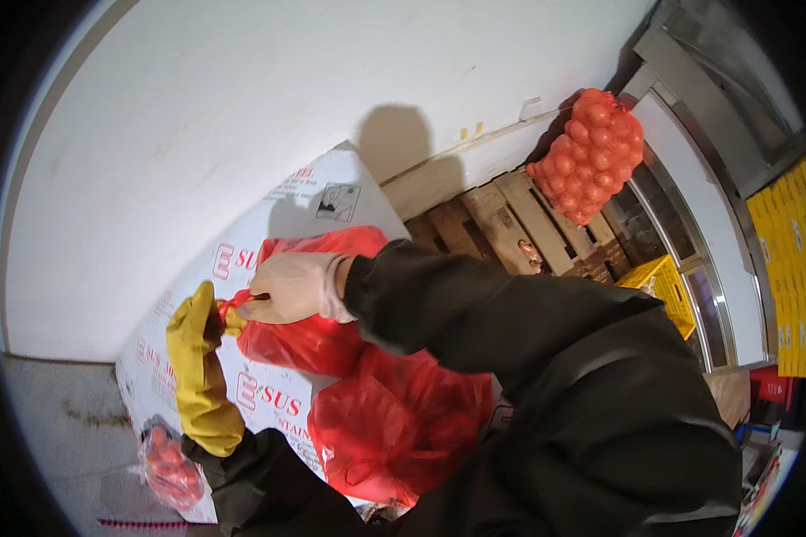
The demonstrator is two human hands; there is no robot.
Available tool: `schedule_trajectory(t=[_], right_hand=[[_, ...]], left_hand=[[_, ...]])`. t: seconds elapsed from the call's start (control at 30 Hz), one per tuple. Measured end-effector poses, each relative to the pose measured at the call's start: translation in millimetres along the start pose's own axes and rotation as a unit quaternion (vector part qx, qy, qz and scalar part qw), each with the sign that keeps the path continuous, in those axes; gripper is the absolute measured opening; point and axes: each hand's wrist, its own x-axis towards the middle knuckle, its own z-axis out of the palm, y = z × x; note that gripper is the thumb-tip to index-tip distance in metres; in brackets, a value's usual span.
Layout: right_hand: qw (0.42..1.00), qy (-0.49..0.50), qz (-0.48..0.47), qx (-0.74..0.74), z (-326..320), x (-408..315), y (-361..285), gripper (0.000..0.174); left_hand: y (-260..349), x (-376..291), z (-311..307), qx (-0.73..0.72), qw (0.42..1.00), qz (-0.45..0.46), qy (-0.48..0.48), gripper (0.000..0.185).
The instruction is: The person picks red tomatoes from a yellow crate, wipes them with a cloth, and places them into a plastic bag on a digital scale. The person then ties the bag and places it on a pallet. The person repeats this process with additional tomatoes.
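Observation:
My left hand (198, 356), in a long yellow rubber glove, grips the twisted neck of a red plastic bag (302, 342). In a pale, thin glove, my right hand (295, 285) closes on the same neck beside it, its fingers partly hidden. The bag is full and lies on a table surface (269, 396) covered in white film printed with red lettering. Against its near side rests a second filled red plastic bag (403, 416), partly covered by my right sleeve. What the red bags hold cannot be made out.
A clear bag of reddish produce (169, 466) sits at the lower left. Beyond the table, a red mesh sack of onions (591, 154) stands by wooden pallets (504, 215). A yellow plastic crate (661, 295) and stacked yellow boxes (789, 268) are at right; a white wall (208, 121) borders the table.

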Motion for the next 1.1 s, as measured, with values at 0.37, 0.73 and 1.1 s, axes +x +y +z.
schedule_trajectory(t=[0.37, 0.73, 1.1], right_hand=[[0.985, -0.015, -0.171, -0.018, 32.3, -65.6, 9.9, 0.019], [0.987, 0.136, 0.000, 0.085, 31.1, -71.5, -15.5, 0.023], [0.983, 0.172, 0.052, 0.031, 54.0, -205.6, 10.7, 0.037]], left_hand=[[-56.2, 26.9, 12.8, -0.554, 0.816, -0.104, 0.125, 0.022], [22.3, -63.6, 1.9, -0.010, 0.997, 0.074, 0.018, 0.047], [-53.2, -21.0, -15.1, 0.194, 0.975, -0.105, 0.016, 0.046]])
